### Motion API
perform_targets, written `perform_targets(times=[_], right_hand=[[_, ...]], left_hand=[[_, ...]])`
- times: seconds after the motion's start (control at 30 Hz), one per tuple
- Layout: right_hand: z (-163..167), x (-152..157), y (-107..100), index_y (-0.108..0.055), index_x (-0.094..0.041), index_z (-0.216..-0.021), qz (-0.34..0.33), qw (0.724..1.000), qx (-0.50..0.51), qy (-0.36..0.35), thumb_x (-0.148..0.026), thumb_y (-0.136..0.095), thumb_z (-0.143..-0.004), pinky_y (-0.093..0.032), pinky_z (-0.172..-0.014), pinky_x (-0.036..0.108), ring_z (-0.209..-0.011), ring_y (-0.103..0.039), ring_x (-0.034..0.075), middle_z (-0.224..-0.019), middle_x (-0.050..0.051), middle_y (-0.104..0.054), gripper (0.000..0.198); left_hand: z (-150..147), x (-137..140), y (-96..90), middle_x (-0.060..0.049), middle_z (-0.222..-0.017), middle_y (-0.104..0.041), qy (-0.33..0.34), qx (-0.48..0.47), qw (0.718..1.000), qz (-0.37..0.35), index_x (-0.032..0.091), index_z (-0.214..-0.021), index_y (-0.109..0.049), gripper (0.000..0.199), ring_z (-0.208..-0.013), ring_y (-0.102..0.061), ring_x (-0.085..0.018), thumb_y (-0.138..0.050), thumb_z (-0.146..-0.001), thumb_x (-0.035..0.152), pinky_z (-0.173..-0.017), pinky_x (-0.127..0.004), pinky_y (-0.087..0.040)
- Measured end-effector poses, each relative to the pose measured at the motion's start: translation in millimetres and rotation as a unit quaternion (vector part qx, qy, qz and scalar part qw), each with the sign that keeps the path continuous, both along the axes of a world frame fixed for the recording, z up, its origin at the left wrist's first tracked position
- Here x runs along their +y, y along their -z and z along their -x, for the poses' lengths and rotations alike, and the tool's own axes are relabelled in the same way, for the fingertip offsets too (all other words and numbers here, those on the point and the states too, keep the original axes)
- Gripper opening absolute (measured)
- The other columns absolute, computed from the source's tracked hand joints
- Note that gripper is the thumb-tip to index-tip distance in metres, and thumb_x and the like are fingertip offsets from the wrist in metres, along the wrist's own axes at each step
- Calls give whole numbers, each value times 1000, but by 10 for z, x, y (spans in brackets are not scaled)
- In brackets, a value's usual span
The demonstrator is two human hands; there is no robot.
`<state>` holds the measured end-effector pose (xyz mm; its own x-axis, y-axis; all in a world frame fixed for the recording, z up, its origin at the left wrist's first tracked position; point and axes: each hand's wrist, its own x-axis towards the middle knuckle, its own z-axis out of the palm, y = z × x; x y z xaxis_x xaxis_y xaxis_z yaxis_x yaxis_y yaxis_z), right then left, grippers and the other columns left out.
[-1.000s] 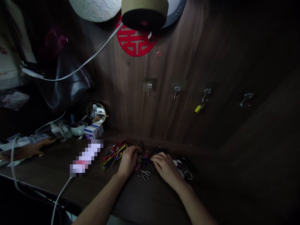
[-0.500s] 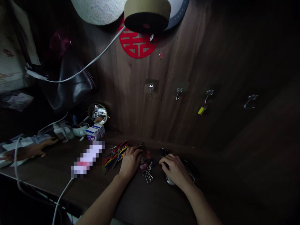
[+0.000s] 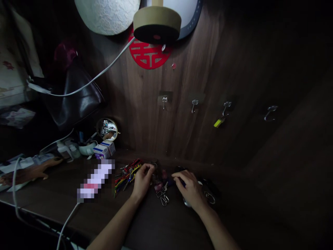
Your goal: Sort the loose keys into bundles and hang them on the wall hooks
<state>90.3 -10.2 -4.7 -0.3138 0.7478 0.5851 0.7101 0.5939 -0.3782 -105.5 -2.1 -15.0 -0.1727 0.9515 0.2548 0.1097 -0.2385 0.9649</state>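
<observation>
My left hand (image 3: 142, 181) is closed in a pinch beside the right end of a bunch of keys with coloured straps (image 3: 127, 175). What its fingertips hold, if anything, is too dark to make out. Between my hands lies a small pile with a pinkish keychain piece (image 3: 158, 187), a key (image 3: 165, 187) and silver clasps (image 3: 162, 199). My right hand (image 3: 189, 187) bends over dark items at the pile's right side, thumb and index tips close together; what they grip is unclear. A metal ring (image 3: 209, 198) lies just right of that wrist.
Several metal hooks (image 3: 195, 106) line the wooden wall, one bearing a yellow tag (image 3: 218, 123). On the left are a blurred-out bright phone-like object (image 3: 96, 182) with a white cable, small boxes (image 3: 104, 150), a round mirror (image 3: 107, 130) and a black bag (image 3: 78, 97). A lamp (image 3: 157, 24) hangs above.
The left hand has drawn its fingers in and turned slightly, baring more of the pile. The right hand has shifted a little left, uncovering the metal ring. The whole view has tilted slightly.
</observation>
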Motion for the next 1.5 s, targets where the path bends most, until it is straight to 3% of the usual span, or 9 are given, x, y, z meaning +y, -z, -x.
perform_targets(times=[0.13, 0.33, 0.47, 0.7, 0.93, 1.07, 1.17, 1.37, 1.5], right_hand=[[110, -44, -31, -60, -23, -93, 0, 999, 51, -12, -20, -45, -87, -42, -76, 33, -82, -60, 18, -84, 2, -66, 16], [223, -77, -17, -56, -24, -106, 12, 996, 85, -38, -24, -59, -79, -47, -77, 33, -84, -61, 19, -90, 3, -66, 27], [263, -59, 39, -58, -24, -100, 21, 992, 118, -36, -18, -55, -80, -50, -74, 31, -80, -63, 18, -86, 2, -67, 21], [246, -45, 70, -57, -22, -94, 73, 975, 204, -57, -24, -51, -84, -52, -71, 27, -77, -67, 16, -82, 2, -69, 13], [200, -8, 119, -58, -21, -86, 48, 967, 248, -18, -30, -51, -84, -51, -63, 26, -66, -65, 15, -75, 1, -66, 12], [178, 9, 126, -58, -21, -85, 66, 956, 284, 5, -34, -51, -84, -50, -61, 26, -64, -63, 15, -75, 2, -65, 15], [171, 23, 106, -58, -20, -85, 87, 940, 330, 22, -37, -51, -83, -49, -56, 25, -58, -60, 14, -71, 2, -63, 19], [165, 47, 96, -57, -19, -85, 135, 928, 348, 14, -43, -51, -82, -47, -52, 25, -54, -57, 14, -67, 1, -61, 24], [164, 43, 109, -58, -19, -85, 136, 946, 294, 12, -42, -46, -86, -47, -56, 26, -60, -58, 15, -69, 1, -61, 26]], left_hand=[[-88, -26, -50, 2, -68, -51, 87, -178, 978, 69, 15, -71, -56, 34, -60, -49, -10, -66, -66, 46, -53, -20, -47], [-157, -61, -88, 0, -72, -53, 120, -237, 958, 106, 13, -70, -56, 33, -60, -50, -8, -70, -63, 43, -53, -21, -51], [-168, -77, -100, 0, -73, -56, 120, -238, 957, 112, 13, -69, -57, 35, -57, -50, -8, -71, -62, 43, -50, -20, -50], [-164, -56, -59, -1, -76, -58, 145, -197, 963, 113, 15, -71, -56, 35, -65, -54, -11, -67, -66, 47, -52, -19, -49], [-191, -96, -16, -4, -85, -62, 198, -120, 967, 109, 16, -97, -60, 41, -71, -56, -14, -66, -69, 44, -51, -18, -45], [-218, -127, 1, -5, -91, -66, 239, -116, 960, 88, 16, -98, -63, 44, -79, -59, -15, -76, -60, 34, -68, -24, -47], [-222, -149, -12, -5, -91, -68, 284, -125, 946, 90, 18, -103, -64, 45, -87, -60, -17, -75, -62, 33, -83, -28, -43], [-210, -181, -70, -4, -81, -67, 287, -78, 951, 80, 15, -85, -67, 30, -68, -57, -13, -65, -72, 42, -69, -24, -43], [-214, -167, -47, -3, -74, -65, 283, -83, 951, 88, 13, -76, -64, 30, -63, -54, -11, -64, -72, 44, -62, -21, -41]])
